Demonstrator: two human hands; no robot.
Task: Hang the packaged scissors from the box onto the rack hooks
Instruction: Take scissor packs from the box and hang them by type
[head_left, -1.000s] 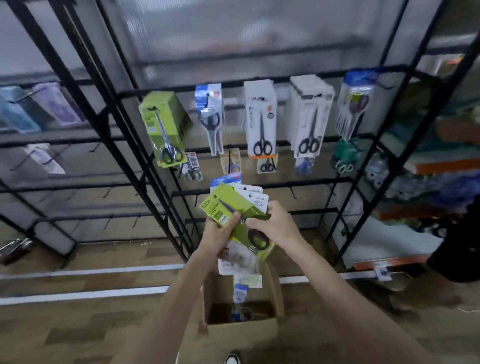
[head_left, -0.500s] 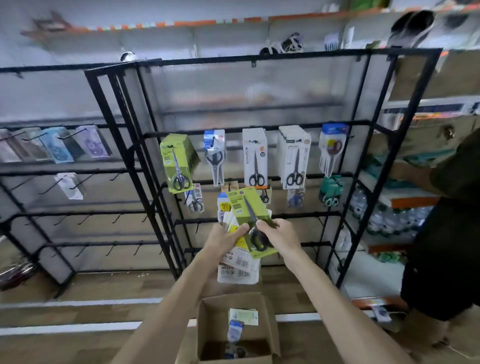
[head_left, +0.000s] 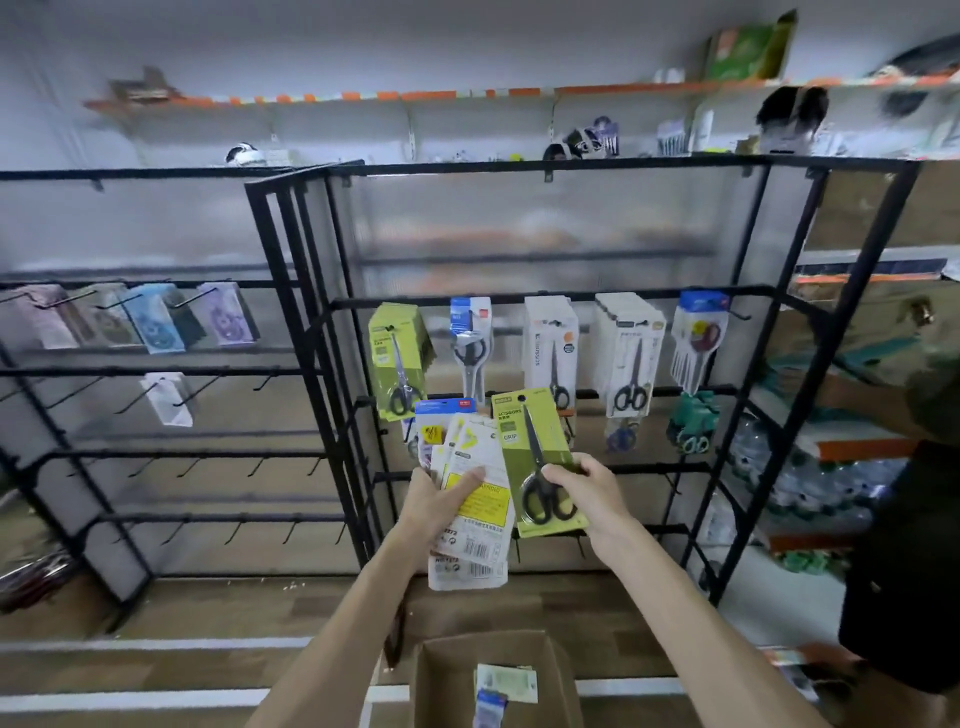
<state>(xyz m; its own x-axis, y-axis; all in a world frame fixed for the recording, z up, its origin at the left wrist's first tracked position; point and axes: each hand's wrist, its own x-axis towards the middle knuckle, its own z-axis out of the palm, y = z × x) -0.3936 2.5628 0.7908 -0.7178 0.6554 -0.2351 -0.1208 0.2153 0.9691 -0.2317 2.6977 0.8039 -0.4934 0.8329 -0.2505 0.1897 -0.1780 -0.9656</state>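
– How many packs are you holding?
– One in my right hand (head_left: 587, 493): a green pack of scissors (head_left: 540, 457), pinched at its right edge between thumb and curled fingers and held upright in front of the rack (head_left: 571, 165). My left hand (head_left: 441, 501) grips a fanned bundle of packs (head_left: 470, 525) with the thumb across the front. There are at least three, but I can't count them exactly.
– And what's hanging?
– Five groups on the top row of hooks (head_left: 735, 312): green packs (head_left: 397, 358), a blue-and-white pack (head_left: 470, 332), a white pack (head_left: 550, 343), a stack of white packs (head_left: 628, 348) and a blue-topped pack (head_left: 698, 338). Smaller packs (head_left: 621, 436) hang one row down, partly hidden behind mine. Two loose packs (head_left: 506, 683) lie in the box (head_left: 452, 670) below my arms.
– Anything readable?
– "SCISSORS" and "GRIP" on the green pack of scissors, and "scissors" sideways on the white pack. The bundle shows a yellow label (head_left: 480, 499) and barcodes, but their print is too small to read.
– Room to move?
– My pack's top edge overlaps the second bar. The lower bars (head_left: 649, 467) carry bare hooks. Wood floor (head_left: 234, 597) lies open between the box and the rack. A second rack (head_left: 156, 371) stands just beside on the left, and another person (head_left: 904, 545) stands near the right post.
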